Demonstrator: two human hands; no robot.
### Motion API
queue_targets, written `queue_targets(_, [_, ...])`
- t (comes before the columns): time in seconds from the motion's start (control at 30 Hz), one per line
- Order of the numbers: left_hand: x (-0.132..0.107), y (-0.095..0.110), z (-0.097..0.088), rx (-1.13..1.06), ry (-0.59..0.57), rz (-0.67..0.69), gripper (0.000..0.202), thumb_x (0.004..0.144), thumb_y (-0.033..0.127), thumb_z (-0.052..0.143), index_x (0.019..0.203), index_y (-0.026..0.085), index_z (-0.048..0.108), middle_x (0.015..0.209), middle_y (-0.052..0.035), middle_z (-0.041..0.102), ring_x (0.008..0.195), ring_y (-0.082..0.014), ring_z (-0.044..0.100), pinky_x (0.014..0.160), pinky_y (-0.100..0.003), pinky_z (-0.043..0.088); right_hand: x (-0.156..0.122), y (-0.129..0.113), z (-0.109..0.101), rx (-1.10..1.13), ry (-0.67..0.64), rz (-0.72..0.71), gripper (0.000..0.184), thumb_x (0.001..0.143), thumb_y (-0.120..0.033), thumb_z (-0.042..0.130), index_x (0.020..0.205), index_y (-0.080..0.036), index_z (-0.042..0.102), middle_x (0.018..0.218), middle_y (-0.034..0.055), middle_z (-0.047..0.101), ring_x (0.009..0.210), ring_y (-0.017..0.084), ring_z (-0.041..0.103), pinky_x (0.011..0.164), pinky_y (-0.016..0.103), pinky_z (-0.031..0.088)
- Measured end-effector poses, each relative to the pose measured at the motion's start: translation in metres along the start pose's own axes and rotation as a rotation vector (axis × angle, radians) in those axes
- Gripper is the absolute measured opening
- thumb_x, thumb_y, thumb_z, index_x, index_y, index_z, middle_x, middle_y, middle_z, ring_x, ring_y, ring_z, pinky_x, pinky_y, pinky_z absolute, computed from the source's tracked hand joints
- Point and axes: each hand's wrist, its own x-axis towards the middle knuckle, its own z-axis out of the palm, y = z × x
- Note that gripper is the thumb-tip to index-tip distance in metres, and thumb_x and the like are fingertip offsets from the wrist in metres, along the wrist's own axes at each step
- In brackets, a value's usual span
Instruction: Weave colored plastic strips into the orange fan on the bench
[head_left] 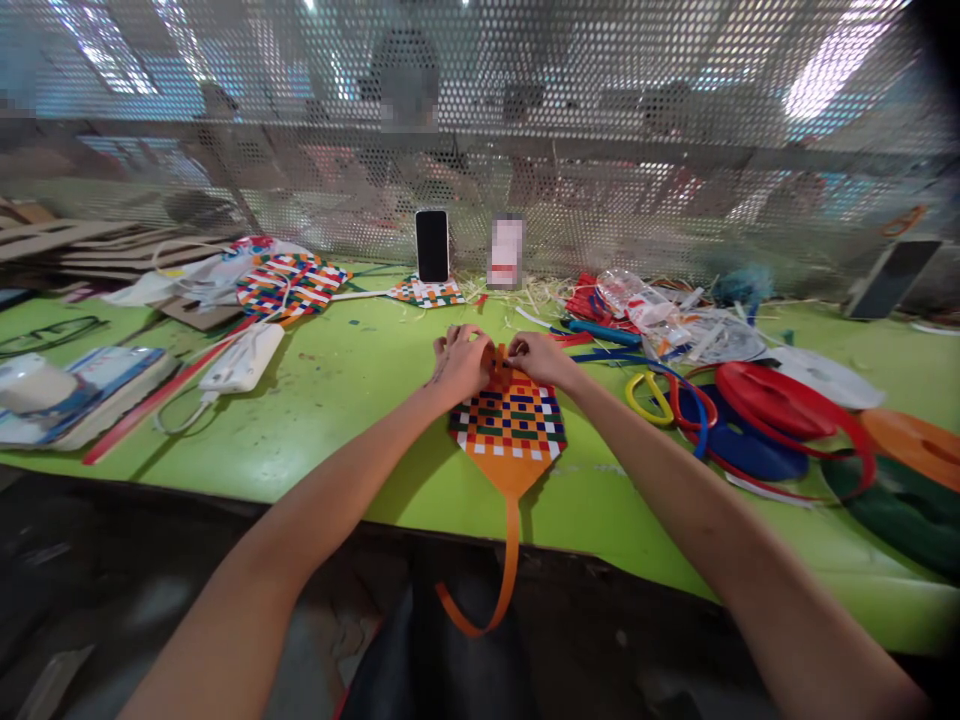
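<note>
A woven piece of colored strips (514, 422), checkered in orange, blue, green, red and white, lies on the green table in front of me. Its near end narrows to an orange point, from which an orange strip (511, 550) hangs over the table edge and curls. My left hand (466, 362) is closed at the far left end of the weave, fingers bent around its edge. At the far right end, my right hand (534, 358) pinches the weave's edge. Short orange strip ends (501, 355) stick up between the two hands.
Rolls of red (780, 400), blue, orange and green (892, 500) strip lie at right, beside yellow-handled scissors (649, 400). Plastic bags (645, 310) sit behind. At left are a white power strip (244, 360) and another woven piece (292, 285). A phone (432, 246) stands before the perforated screen (315, 170).
</note>
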Motion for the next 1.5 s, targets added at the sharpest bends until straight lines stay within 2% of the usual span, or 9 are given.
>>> queue_targets(0.1, [0.001, 0.001, -0.001, -0.002, -0.018, -0.003, 0.015, 0.092, 0.026, 0.068, 0.102, 0.025, 0.078, 0.155, -0.0090, 0.057, 0.144, -0.0357, 0.042, 0.114, -0.055, 0.037, 0.000, 0.000, 0.002, 0.041, 0.022, 0.018, 0.008, 0.088, -0.018, 0.080, 0.089, -0.015, 0.073, 0.092, 0.0079, 0.079, 0.082, 0.018, 0.069, 0.069, 0.025, 0.045])
queue_targets(0.23, [0.000, 0.002, 0.001, 0.000, -0.016, -0.002, 0.013, 0.095, 0.029, 0.068, 0.099, 0.026, 0.080, 0.155, -0.0082, 0.058, 0.145, -0.0348, 0.042, 0.114, -0.055, 0.037, 0.002, 0.001, -0.007, 0.107, -0.003, 0.043, 0.007, 0.088, -0.017, 0.079, 0.092, -0.014, 0.074, 0.093, 0.0088, 0.080, 0.080, 0.018, 0.071, 0.069, 0.024, 0.049])
queue_targets(0.33, [-0.001, 0.004, 0.001, -0.002, -0.025, -0.016, 0.014, 0.098, 0.031, 0.067, 0.102, 0.026, 0.080, 0.156, -0.0086, 0.059, 0.148, -0.0337, 0.041, 0.115, -0.055, 0.036, 0.007, 0.014, -0.032, 0.099, -0.066, 0.050, 0.016, 0.086, -0.016, 0.080, 0.101, -0.013, 0.078, 0.100, 0.0105, 0.082, 0.081, 0.019, 0.073, 0.070, 0.025, 0.052])
queue_targets(0.4, [-0.002, 0.006, 0.001, -0.010, -0.034, -0.024, 0.013, 0.099, 0.029, 0.067, 0.102, 0.025, 0.078, 0.156, -0.0091, 0.058, 0.149, -0.0326, 0.040, 0.116, -0.054, 0.036, 0.010, 0.028, -0.054, -0.040, -0.074, 0.028, 0.022, 0.081, -0.019, 0.086, 0.102, -0.014, 0.080, 0.104, 0.0110, 0.082, 0.088, 0.021, 0.074, 0.074, 0.026, 0.053])
queue_targets(0.6, [-0.002, 0.008, 0.001, -0.018, -0.052, -0.031, 0.012, 0.100, 0.028, 0.065, 0.100, 0.025, 0.076, 0.154, -0.0098, 0.058, 0.150, -0.0332, 0.039, 0.118, -0.055, 0.033, 0.007, 0.054, -0.094, -0.362, -0.260, 0.109, 0.014, 0.077, -0.008, 0.085, 0.081, -0.021, 0.082, 0.091, 0.0072, 0.083, 0.084, 0.023, 0.074, 0.069, 0.027, 0.048])
queue_targets(0.9, [-0.002, 0.009, 0.000, -0.007, -0.088, -0.044, 0.012, 0.102, 0.027, 0.064, 0.105, 0.024, 0.075, 0.154, -0.0111, 0.058, 0.149, -0.0339, 0.040, 0.117, -0.056, 0.033, 0.004, 0.055, -0.094, -0.398, -0.362, 0.088, 0.014, 0.078, -0.008, 0.081, 0.073, -0.020, 0.077, 0.080, 0.0046, 0.079, 0.073, 0.020, 0.068, 0.064, 0.028, 0.044])
queue_targets(1.13, [-0.002, 0.007, 0.003, 0.000, -0.075, -0.039, 0.011, 0.104, 0.031, 0.064, 0.103, 0.026, 0.073, 0.144, -0.0093, 0.064, 0.143, -0.0321, 0.044, 0.114, -0.052, 0.033, 0.004, 0.057, -0.094, -0.284, -0.455, 0.042, 0.009, 0.078, -0.020, 0.085, 0.074, -0.020, 0.077, 0.068, 0.0017, 0.071, 0.058, 0.016, 0.059, 0.061, 0.029, 0.041])
queue_targets(1.3, [0.002, -0.003, 0.008, 0.000, -0.032, 0.021, 0.024, 0.099, 0.050, 0.073, 0.097, 0.026, 0.073, 0.135, -0.0082, 0.068, 0.135, -0.0329, 0.050, 0.110, -0.051, 0.034, 0.001, 0.050, -0.092, -0.364, -0.460, 0.033, 0.009, 0.078, -0.014, 0.081, 0.073, -0.020, 0.077, 0.075, 0.0035, 0.076, 0.070, 0.019, 0.065, 0.064, 0.029, 0.043])
queue_targets(1.5, [0.003, -0.007, 0.008, 0.006, -0.005, 0.079, 0.028, 0.097, 0.052, 0.077, 0.099, 0.025, 0.074, 0.140, -0.0101, 0.067, 0.140, -0.0335, 0.048, 0.111, -0.050, 0.032, -0.001, 0.026, -0.089, -0.393, -0.427, -0.063, 0.007, 0.079, -0.018, 0.081, 0.085, -0.018, 0.077, 0.087, 0.0049, 0.079, 0.082, 0.021, 0.069, 0.069, 0.028, 0.045])
